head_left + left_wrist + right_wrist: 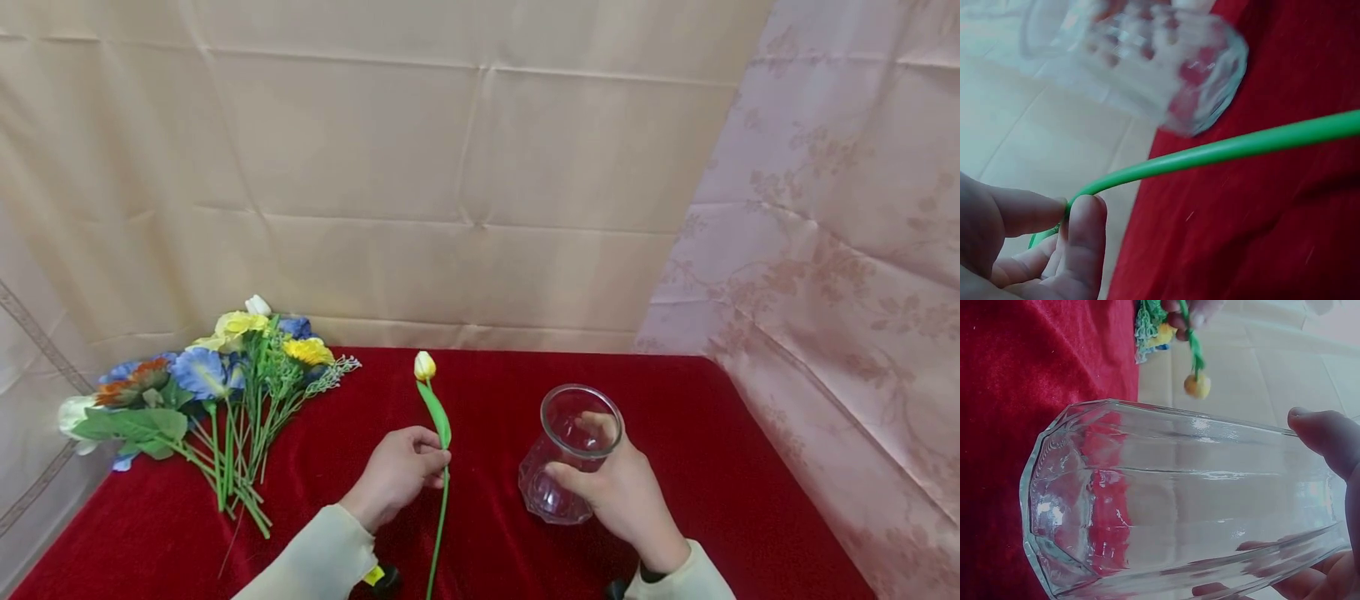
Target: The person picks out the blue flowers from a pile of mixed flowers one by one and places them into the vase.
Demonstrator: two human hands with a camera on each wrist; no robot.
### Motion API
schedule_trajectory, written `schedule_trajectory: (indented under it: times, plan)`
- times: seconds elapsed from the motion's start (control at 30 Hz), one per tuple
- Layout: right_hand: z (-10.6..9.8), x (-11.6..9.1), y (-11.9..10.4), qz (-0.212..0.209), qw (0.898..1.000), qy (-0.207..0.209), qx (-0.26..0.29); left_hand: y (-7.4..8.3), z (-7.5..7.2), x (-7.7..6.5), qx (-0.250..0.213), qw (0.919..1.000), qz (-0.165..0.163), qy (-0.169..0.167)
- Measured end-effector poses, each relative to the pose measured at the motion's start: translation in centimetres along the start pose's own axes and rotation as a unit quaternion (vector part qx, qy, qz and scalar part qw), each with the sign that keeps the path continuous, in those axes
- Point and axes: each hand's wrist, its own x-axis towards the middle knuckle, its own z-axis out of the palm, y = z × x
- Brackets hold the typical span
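Between thumb and fingers, my left hand (405, 468) pinches the green stem of a tulip (424, 367) with a white and yellow head. The bloom points up and away, and the stem (1222, 153) runs down past the hand toward the near edge of the head view. My right hand (626, 492) grips a clear glass vase (551, 492) near its neck, thumb on one side and fingers round the other. No stems show inside the vase. In the right wrist view its faceted body (1166, 500) fills the middle, with the tulip beyond it.
A heap of artificial flowers (202, 371), blue, yellow, white and orange, lies at the left of the red cloth (480, 400), stems toward me. A beige curtain (450, 167) hangs behind, and a pink patterned one (840, 275) stands along the right side.
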Motion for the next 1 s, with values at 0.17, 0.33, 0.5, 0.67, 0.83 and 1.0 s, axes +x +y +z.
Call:
schedule_trajectory:
  times: [0.17, 0.33, 0.5, 0.67, 0.83, 1.0]
  plan:
    - [0.1, 0.0, -0.1, 0.001, 1.000, -0.002, 0.002, -0.3, 2.5, 0.6, 0.032, 0.9989, 0.010, -0.034]
    - [0.2, -0.1, -0.1, 0.005, 1.000, -0.004, 0.001, -0.6, 4.7, 1.1, 0.046, 0.9981, 0.004, -0.040]
    - [0.3, -0.1, -0.2, 0.003, 1.000, -0.003, 0.006, -0.7, 5.9, 1.5, 0.054, 0.9979, 0.001, -0.034]
    - [0.4, 0.0, -0.2, 0.003, 1.000, -0.005, 0.009, -0.8, 6.0, 1.3, 0.088, 0.9956, 0.001, -0.034]
    - [0.2, 0.0, -0.2, 0.005, 1.000, -0.002, 0.000, -0.5, 6.3, 0.5, 0.142, 0.9877, 0.034, -0.055]
    - [0.0, 0.0, -0.1, 0.005, 1.000, -0.001, -0.002, -0.1, 5.8, -0.3, 0.228, 0.9698, 0.077, -0.036]
